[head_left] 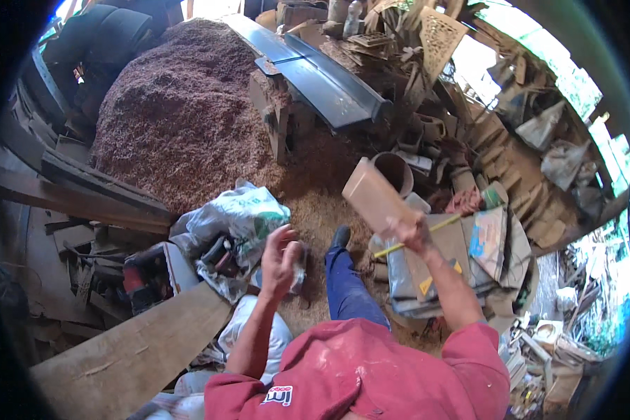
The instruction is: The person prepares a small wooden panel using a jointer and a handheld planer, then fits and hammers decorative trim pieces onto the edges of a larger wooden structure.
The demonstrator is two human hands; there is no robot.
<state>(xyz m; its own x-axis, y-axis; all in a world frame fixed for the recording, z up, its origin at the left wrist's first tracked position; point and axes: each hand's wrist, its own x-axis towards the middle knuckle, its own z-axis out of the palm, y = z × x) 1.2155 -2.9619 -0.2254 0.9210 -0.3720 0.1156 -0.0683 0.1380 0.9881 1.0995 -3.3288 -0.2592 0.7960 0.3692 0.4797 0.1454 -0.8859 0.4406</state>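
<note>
A smooth, pale brown wooden block [376, 196] is raised in front of me, its far end tilted up to the left. My right hand [411, 234] grips its near end, with the fingers partly hidden. To the left, my left hand [281, 262] is in the air, fingers apart and slightly curled, holding nothing. It is closest to a white plastic sack [241, 213] with dark tools lying in its opening. Below the block, a yellow folding rule or strip [427, 234] lies across flat cardboard pieces [434, 255].
A large reddish heap of wood shavings [182, 105] rises at the far left. Beyond my hands stands a jointer-like machine with a long metal bed [329, 87]. A wide plank [133, 350] slants at lower left. Wood scraps [518, 168] pile up at right, near a round tub [392, 171].
</note>
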